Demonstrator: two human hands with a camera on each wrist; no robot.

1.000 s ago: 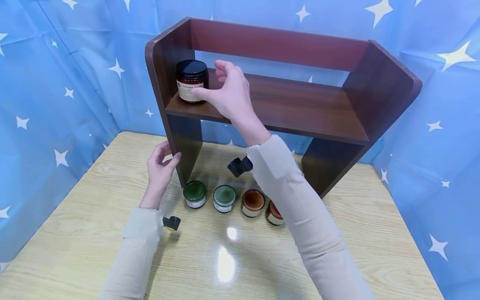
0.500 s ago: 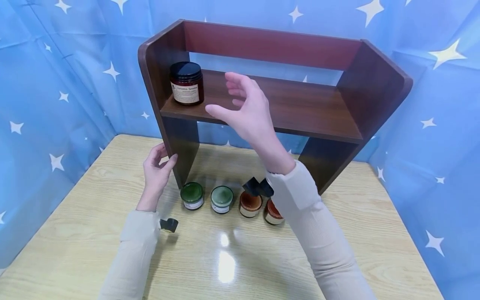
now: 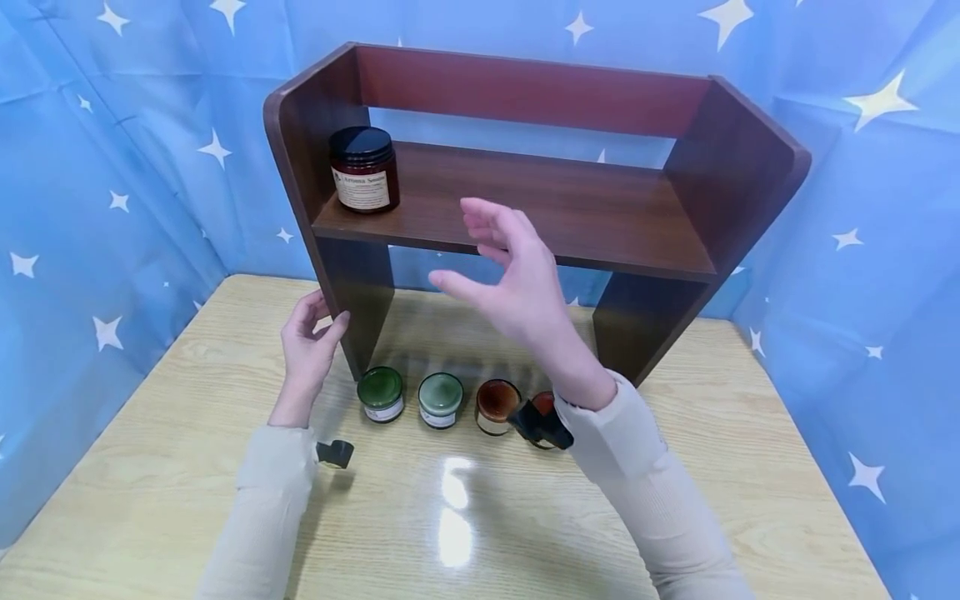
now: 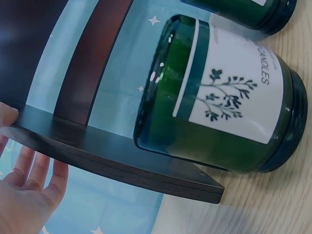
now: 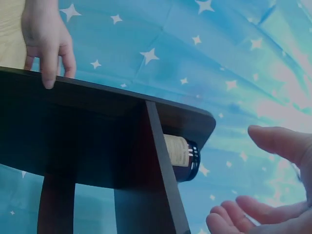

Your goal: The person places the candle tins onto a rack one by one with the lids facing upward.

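Observation:
A dark brown wooden shelf (image 3: pixel 517 204) stands on the table. My left hand (image 3: pixel 311 354) holds the edge of its left side panel; in the left wrist view the thumb (image 4: pixel 7 115) lies over the edge and the fingers are against the outer face. On the upper board, in the left corner, sits an amber candle jar (image 3: pixel 363 171) with a black lid and cream label. My right hand (image 3: pixel 521 279) hovers in front of the board, fingers apart, holding nothing. Below stand a dark green candle jar (image 3: pixel 381 394), a light green one (image 3: pixel 440 400) and two reddish-brown ones (image 3: pixel 498 406).
The wood-grain table (image 3: pixel 420 517) extends in front of the jars. A blue star-patterned curtain (image 3: pixel 112 167) hangs behind and at both sides. Black wrist mounts (image 3: pixel 335 453) stick out from both sleeves; the right one partly covers the rightmost jar.
My right hand has let go of the amber candle jar and moved right, down and away from the shelf. The jar stays in place. My left hand keeps its hold on the panel.

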